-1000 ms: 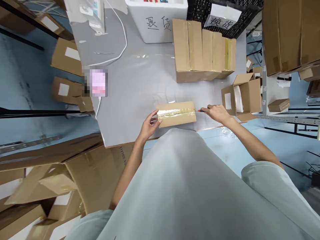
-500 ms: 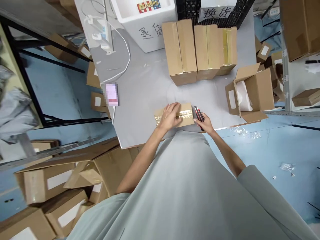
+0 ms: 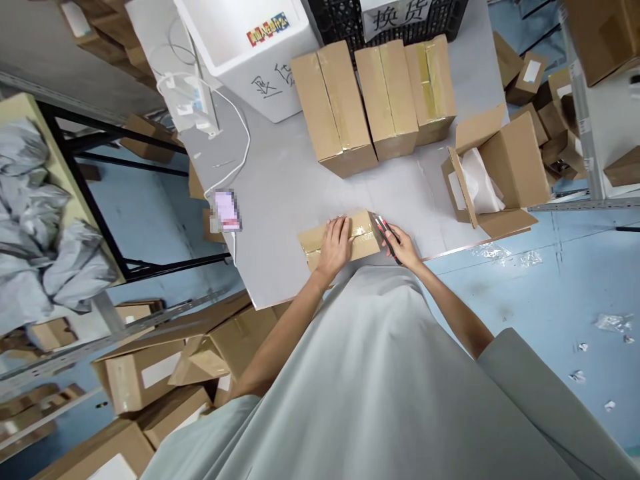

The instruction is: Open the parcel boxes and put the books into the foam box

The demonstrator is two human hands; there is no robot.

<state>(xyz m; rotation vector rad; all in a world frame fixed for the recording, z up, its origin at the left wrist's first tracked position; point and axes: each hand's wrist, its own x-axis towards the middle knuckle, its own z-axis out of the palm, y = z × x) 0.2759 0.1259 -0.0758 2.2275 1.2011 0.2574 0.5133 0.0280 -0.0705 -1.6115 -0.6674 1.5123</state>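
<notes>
A small cardboard box (image 3: 364,244) with shiny tape along its top lies near the table's front edge, slightly tilted to the table. My left hand (image 3: 335,250) is laid across it, fingers together over the top and far edge, gripping it; the thumb is not clearly visible. Closed around a black and red utility knife (image 3: 386,235), my right hand (image 3: 406,252) is at the box's right end. The knife's tip is at that end; whether the blade touches the cardboard I cannot tell.
Three taped cartons (image 3: 345,113) stand behind the box. An open carton (image 3: 520,167) with white wrapping inside sits at the right. At the back are a white bin (image 3: 265,80) and a black crate (image 3: 333,27). A phone (image 3: 227,210) and power strip (image 3: 193,103) lie left.
The knife has come from beside the box to its right end, with my right hand. My left hand's fingers have drawn together on the box. The whole view has turned somewhat.
</notes>
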